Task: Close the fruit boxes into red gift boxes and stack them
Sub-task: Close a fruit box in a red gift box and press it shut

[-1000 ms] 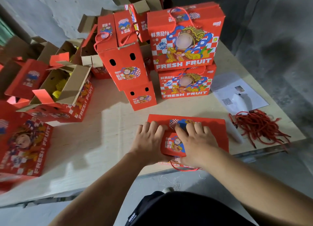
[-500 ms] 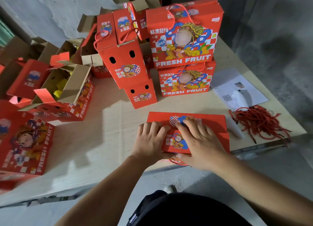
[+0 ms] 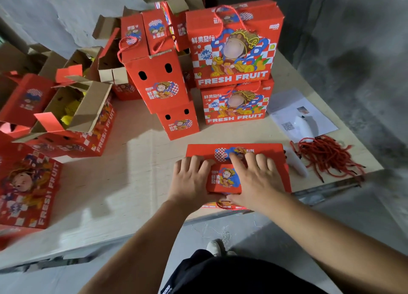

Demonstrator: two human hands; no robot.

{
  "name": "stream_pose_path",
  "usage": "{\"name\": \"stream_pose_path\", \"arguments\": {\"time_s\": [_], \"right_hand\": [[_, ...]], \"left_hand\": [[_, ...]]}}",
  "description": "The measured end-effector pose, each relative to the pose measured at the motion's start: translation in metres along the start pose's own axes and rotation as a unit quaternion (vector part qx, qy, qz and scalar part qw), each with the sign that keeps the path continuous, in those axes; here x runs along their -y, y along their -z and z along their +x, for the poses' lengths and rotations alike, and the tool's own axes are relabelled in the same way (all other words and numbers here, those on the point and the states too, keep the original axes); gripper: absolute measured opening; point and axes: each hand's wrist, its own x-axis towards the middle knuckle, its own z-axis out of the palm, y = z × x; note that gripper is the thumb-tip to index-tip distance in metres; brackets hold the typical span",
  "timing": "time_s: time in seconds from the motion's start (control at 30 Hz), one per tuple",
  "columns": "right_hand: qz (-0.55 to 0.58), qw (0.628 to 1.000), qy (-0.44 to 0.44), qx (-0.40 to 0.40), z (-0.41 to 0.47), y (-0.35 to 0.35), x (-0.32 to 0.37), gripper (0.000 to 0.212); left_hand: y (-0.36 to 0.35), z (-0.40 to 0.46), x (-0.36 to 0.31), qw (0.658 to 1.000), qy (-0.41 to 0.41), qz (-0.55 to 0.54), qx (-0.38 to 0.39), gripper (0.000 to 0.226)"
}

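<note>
I see both hands pressing down on a flat red cardboard gift box (image 3: 260, 149) that lies at the near edge of the pale plywood table (image 3: 132, 161). My left hand (image 3: 191, 181) rests on the box's left part with its fingers straight and close together; my right hand (image 3: 257, 179) lies beside it, fingers spread fairly wide and flat on the printed flaps — neither hand curls round anything. A loop of red cord handle (image 3: 225, 205) pokes out at the near edge, under the wrists. Beyond the box, two closed red "FRESH FRUIT" gift boxes (image 3: 234, 49) stand stacked one on the other, and just left of them a second pair of narrow-side red boxes (image 3: 159, 82) is stacked, the upper one tilted. On the far left, an open brown-lined box holding yellow fruit (image 3: 72, 110) sits on another red box. To the right lie a heap of loose red cords (image 3: 324, 157) and a white printed sheet (image 3: 295, 112).
</note>
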Motion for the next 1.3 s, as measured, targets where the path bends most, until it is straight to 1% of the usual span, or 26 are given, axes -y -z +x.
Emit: {"name": "stream_pose_path", "arguments": {"time_s": [0.07,0.1,0.13,0.17,0.2,0.23,0.27,0.3,0.37,0.43,0.53,0.63,0.7,0.73,0.9,1.0,1.1,1.2,1.27,1.3], "right_hand": [[0.025,0.999,0.011,0.042,0.001,0.001,-0.003,0.122],[0.067,0.995,0.019,0.076,0.003,0.004,-0.008,0.115],[0.131,0.984,0.020,0.121,0.008,0.009,-0.016,0.102],[0.197,0.968,0.020,0.153,0.016,0.015,-0.026,0.085],[0.248,0.956,0.022,0.156,0.025,0.021,-0.036,0.066],[0.268,0.953,0.024,0.138,0.034,0.027,-0.045,0.051],[0.258,0.957,0.029,0.128,0.042,0.032,-0.052,0.044],[0.231,0.962,0.037,0.141,0.050,0.037,-0.058,0.043],[0.191,0.956,0.063,0.212,0.066,0.047,-0.062,0.047],[0.154,0.948,0.098,0.260,0.083,0.059,-0.059,0.058],[0.052,0.945,0.153,0.284,0.097,0.068,-0.045,0.078],[-0.029,0.932,0.195,0.304,0.098,0.062,-0.031,0.101],[-0.038,0.932,0.206,0.297,0.098,0.061,-0.029,0.108],[-0.035,0.934,0.210,0.287,0.097,0.061,-0.029,0.106],[0.011,0.946,0.215,0.242,0.099,0.062,-0.035,0.081],[0.052,0.953,0.228,0.194,0.094,0.059,-0.038,0.070],[0.057,0.955,0.241,0.166,0.085,0.049,-0.039,0.066],[0.069,0.966,0.217,0.120,0.074,0.032,-0.050,0.058],[0.077,0.973,0.204,0.079,0.062,0.018,-0.058,0.057],[0.081,0.975,0.196,0.069,0.055,0.012,-0.059,0.057]], "left_hand": [[-0.002,-0.003,0.000,1.000,0.004,0.002,-0.001,0.096],[-0.003,-0.005,-0.001,1.000,0.007,0.002,-0.004,0.095],[-0.003,-0.006,-0.003,1.000,0.012,0.002,-0.007,0.095],[-0.004,-0.008,-0.005,1.000,0.018,0.002,-0.011,0.096],[-0.004,-0.010,-0.006,1.000,0.024,0.001,-0.016,0.097],[-0.003,-0.013,-0.007,0.999,0.028,0.000,-0.024,0.097],[-0.004,-0.016,-0.008,0.999,0.030,-0.001,-0.032,0.097],[-0.004,-0.020,-0.009,0.999,0.030,-0.001,-0.041,0.097],[-0.005,-0.027,-0.012,0.998,0.031,0.004,-0.059,0.098],[-0.004,-0.030,-0.015,0.997,0.038,0.012,-0.074,0.100],[0.000,-0.030,-0.017,0.996,0.042,0.015,-0.076,0.099],[0.002,-0.031,-0.018,0.998,0.024,0.010,-0.056,0.093],[0.003,-0.033,-0.019,0.999,0.019,0.011,-0.040,0.092],[0.003,-0.032,-0.020,0.999,0.026,0.012,-0.036,0.093],[0.003,-0.030,-0.021,0.996,0.062,0.015,-0.056,0.097],[0.003,-0.030,-0.020,0.996,0.070,0.012,-0.054,0.097],[0.004,-0.023,-0.017,0.997,0.067,0.007,-0.027,0.096],[0.000,-0.026,-0.018,0.997,0.053,0.013,-0.049,0.097],[-0.006,-0.032,-0.018,0.997,0.049,0.018,-0.062,0.103],[-0.007,-0.034,-0.019,0.997,0.052,0.018,-0.053,0.110]]}}
